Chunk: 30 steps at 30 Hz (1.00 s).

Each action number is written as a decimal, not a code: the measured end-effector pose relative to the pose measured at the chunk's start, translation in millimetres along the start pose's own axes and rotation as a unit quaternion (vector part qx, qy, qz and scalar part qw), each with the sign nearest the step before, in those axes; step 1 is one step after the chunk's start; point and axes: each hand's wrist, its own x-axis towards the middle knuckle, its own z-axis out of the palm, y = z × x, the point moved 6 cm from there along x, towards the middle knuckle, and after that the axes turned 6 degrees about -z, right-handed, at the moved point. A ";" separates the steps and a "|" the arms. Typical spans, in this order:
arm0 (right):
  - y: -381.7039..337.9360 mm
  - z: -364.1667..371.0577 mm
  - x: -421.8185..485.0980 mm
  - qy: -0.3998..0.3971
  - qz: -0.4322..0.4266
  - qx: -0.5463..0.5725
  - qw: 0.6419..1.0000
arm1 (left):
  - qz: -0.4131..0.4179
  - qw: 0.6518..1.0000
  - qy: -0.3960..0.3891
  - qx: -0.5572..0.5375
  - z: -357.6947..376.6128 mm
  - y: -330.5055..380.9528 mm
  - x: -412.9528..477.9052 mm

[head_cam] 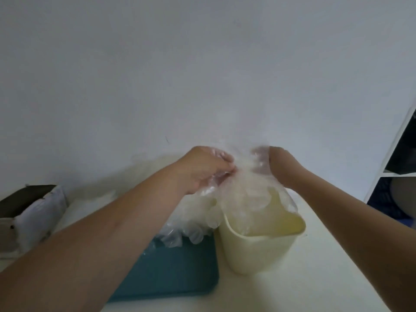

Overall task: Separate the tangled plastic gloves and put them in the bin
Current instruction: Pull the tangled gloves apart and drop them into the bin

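Left hand (207, 167): grip closed, fingertips and thumb pinching one edge of a thin clear plastic glove (245, 183). Film is bunched under the palm.

Right hand (280, 168): seen from the wrist side. Fingers (258, 154) show only as a pink blur through the film, curled into the glove's other edge. Grip reads as holding, but the exact finger placement cannot be made out.

The glove is stretched between the two hands and held in the air. Its lower part hangs down into the mouth of a pale cream plastic bin with a rounded rim (258, 251) (some clear film already lies inside, against the far wall).

The bin stands upright on the white bench (326, 278), directly below the hands. Just beside it, on the left and touching or nearly so, is a flat teal plastic tray (180, 271). A heap of tangled clear plastic gloves (191, 224) sits at the far end of the tray, with several glove fingers drooping over it towards the bin. The left forearm crosses over the tray's near corner.

Further left on the bench is an open cardboard box with white wrapping (31, 212). At the far right edge is a white shelf unit (396, 154) with dark contents. Behind everything is a plain white wall (202, 64).
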 end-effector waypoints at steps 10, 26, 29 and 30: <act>-55.0 22.9 -68.1 -0.146 0.006 -0.086 0.985 | -0.066 0.992 0.058 0.091 22.9 -30.5 52.8; -23.9 104.0 -55.6 -0.338 0.003 -0.315 0.887 | 0.080 0.980 0.165 0.072 -45.0 -35.6 -29.0; -57.8 73.4 -47.5 -0.231 -0.038 -0.323 0.917 | 0.112 0.972 0.180 0.102 -53.8 -40.5 -46.9; -72.7 65.2 -48.1 -0.191 -0.052 -0.318 0.927 | 0.119 0.969 0.188 0.109 -58.0 -43.4 -53.3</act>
